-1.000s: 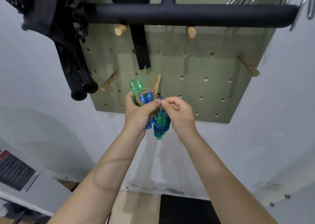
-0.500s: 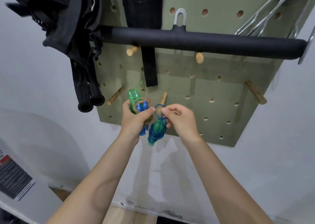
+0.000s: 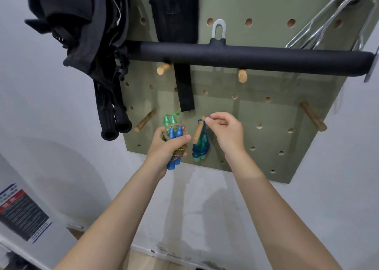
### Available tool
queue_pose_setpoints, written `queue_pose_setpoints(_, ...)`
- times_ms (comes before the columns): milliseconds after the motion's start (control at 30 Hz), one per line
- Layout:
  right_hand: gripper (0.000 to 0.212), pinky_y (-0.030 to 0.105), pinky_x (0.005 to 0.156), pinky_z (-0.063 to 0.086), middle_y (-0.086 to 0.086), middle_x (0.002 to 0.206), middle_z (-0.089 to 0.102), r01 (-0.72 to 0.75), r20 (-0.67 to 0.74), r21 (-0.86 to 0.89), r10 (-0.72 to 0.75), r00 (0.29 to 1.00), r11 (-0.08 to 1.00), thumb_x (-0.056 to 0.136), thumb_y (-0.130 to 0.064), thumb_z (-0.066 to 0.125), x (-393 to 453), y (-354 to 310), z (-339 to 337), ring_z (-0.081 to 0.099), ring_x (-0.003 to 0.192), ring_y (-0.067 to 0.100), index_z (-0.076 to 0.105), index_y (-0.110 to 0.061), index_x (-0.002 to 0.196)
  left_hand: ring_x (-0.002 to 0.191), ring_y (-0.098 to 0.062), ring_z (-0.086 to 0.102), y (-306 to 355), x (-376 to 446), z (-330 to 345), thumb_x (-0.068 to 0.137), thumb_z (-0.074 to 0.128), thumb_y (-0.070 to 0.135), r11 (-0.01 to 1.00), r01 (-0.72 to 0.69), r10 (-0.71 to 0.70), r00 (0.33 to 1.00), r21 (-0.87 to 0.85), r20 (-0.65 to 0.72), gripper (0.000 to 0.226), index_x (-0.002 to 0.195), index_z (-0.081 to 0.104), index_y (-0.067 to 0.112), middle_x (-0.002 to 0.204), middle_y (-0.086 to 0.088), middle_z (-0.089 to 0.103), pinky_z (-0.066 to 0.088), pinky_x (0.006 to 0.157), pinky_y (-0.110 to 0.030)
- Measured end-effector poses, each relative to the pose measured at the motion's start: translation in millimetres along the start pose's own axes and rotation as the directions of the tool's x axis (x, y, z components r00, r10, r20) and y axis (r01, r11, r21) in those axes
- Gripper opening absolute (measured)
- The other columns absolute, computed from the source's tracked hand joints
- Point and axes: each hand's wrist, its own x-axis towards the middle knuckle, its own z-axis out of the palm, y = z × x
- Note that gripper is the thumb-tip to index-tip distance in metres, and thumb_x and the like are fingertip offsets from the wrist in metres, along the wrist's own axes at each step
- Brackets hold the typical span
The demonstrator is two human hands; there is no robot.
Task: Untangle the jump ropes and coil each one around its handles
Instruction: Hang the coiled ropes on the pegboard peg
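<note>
left hand grips coiled ropes | right hand pinches blue rope's loop over peg

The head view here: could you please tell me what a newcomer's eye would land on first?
Probably the two hands at centre: the left hand grips a coiled bundle of jump ropes with blue handles, while the right hand pinches the loop of a blue coiled rope hanging on a wooden peg. Behind them stands the green pegboard, crossed near its top by a thick black bar.
</note>
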Motion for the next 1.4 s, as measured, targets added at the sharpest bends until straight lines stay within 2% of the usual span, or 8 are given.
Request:
queue_pose_setpoints(200, 0.019, 0.028, 0.061, 0.048, 0.004, 0.086, 0.059, 0.171, 0.501, 0.037, -0.167, 0.849, 0.985, 0.080, -0.014, 0.078, -43, -23, -4, 0.051, 0.068, 0.017, 0.074, -0.023, 0.097, 0.055, -0.018, 0.058, 4, -18, -7, 0.072, 0.084, 0.020, 0.986, 0.022, -0.035, 0.996, 0.164, 0.077, 0.056, 0.115, 0.049, 0.013, 0.085, -0.012, 0.063, 0.046, 0.045, -0.024)
queue_pose_setpoints(300, 0.004, 0.022, 0.056, 0.044, -0.003, 0.071, 0.060, 0.174, 0.465, 0.033, -0.169, 0.869, 0.984, 0.084, -0.011, 0.075, -50, -27, -2, 0.052, 0.060, 0.010, 0.072, -0.014, 0.082, 0.061, -0.015, 0.061, 5, -29, -9, 0.067, 0.086, 0.025, 0.985, 0.014, -0.038, 0.991, 0.173, 0.131, 0.064, 0.117, 0.047, 0.015, 0.096, -0.010, 0.063, 0.051, 0.054, -0.026)
queue_pose_setpoints(467, 0.023, 0.024, 0.049, 0.035, 0.006, 0.055, 0.055, 0.040, 0.473, 0.095, -0.080, 0.878, 0.995, 0.091, -0.020, 0.067, -58, -30, -10, 0.042, 0.049, 0.016, 0.063, -0.006, 0.073, 0.069, -0.020, 0.064, 2, -39, -18, 0.059, 0.080, 0.069, 0.998, 0.058, -0.054, 0.950, -0.003, 0.307, 0.095, 0.126, 0.050, 0.008, 0.100, -0.013, 0.065, 0.052, 0.055, -0.034)
queue_pose_setpoints(533, 0.027, 0.022, 0.048, 0.034, 0.006, 0.054, 0.054, 0.031, 0.492, 0.061, -0.057, 0.869, 0.998, 0.090, -0.024, 0.068, -62, -31, -10, 0.041, 0.047, 0.014, 0.061, -0.007, 0.070, 0.091, -0.026, 0.069, 0, -41, -23, 0.064, 0.069, 0.073, 0.993, 0.102, -0.076, 0.936, -0.060, 0.345, 0.090, 0.128, 0.056, 0.012, 0.113, -0.013, 0.069, 0.059, 0.071, -0.042)
queue_pose_setpoints(667, 0.021, 0.018, 0.046, 0.035, 0.006, 0.061, 0.058, 0.032, 0.493, -0.040, -0.008, 0.870, 0.999, 0.088, -0.024, 0.071, -65, -27, -11, 0.040, 0.046, 0.013, 0.067, -0.007, 0.077, 0.098, -0.025, 0.063, -4, -40, -32, 0.071, 0.080, 0.045, 0.990, 0.066, -0.047, 0.987, -0.126, 0.152, 0.056, 0.113, 0.062, 0.012, 0.110, -0.011, 0.067, 0.055, 0.092, -0.045)
queue_pose_setpoints(867, 0.013, 0.018, 0.043, 0.035, 0.005, 0.066, 0.061, -0.032, 0.415, -0.075, 0.060, 0.908, 0.997, 0.092, -0.015, 0.066, -62, -12, -8, 0.043, 0.048, 0.012, 0.069, -0.004, 0.097, 0.083, -0.023, 0.069, -5, -37, -22, 0.079, 0.078, 0.006, 0.996, -0.030, 0.040, 0.991, -0.081, 0.131, 0.027, 0.098, 0.059, 0.011, 0.090, -0.007, 0.070, 0.058, 0.075, -0.035)
queue_pose_setpoints(1100, 0.013, 0.026, 0.043, 0.042, 0.006, 0.069, 0.064, -0.030, 0.306, 0.003, 0.028, 0.952, 1.000, 0.091, -0.012, 0.065, -58, -4, -4, 0.052, 0.047, 0.016, 0.064, 0.000, 0.095, 0.074, -0.021, 0.070, -7, -27, -12, 0.079, 0.076, -0.002, 0.999, -0.006, 0.015, 0.985, -0.049, 0.174, 0.037, 0.111, 0.059, 0.007, 0.084, -0.006, 0.070, 0.057, 0.064, -0.033)
queue_pose_setpoints(1400, 0.009, 0.028, 0.051, 0.057, 0.012, 0.071, 0.063, -0.147, 0.205, 0.103, 0.123, 0.971, 0.984, 0.094, -0.011, 0.063, -27, 7, 7, 0.065, 0.051, 0.021, 0.060, -0.003, 0.090, 0.073, -0.021, 0.066, -3, 6, 0, 0.077, 0.080, 0.005, 0.995, -0.099, 0.098, 0.993, 0.012, 0.064, 0.026, 0.093, 0.059, 0.007, 0.081, -0.007, 0.068, 0.053, 0.062, -0.031)
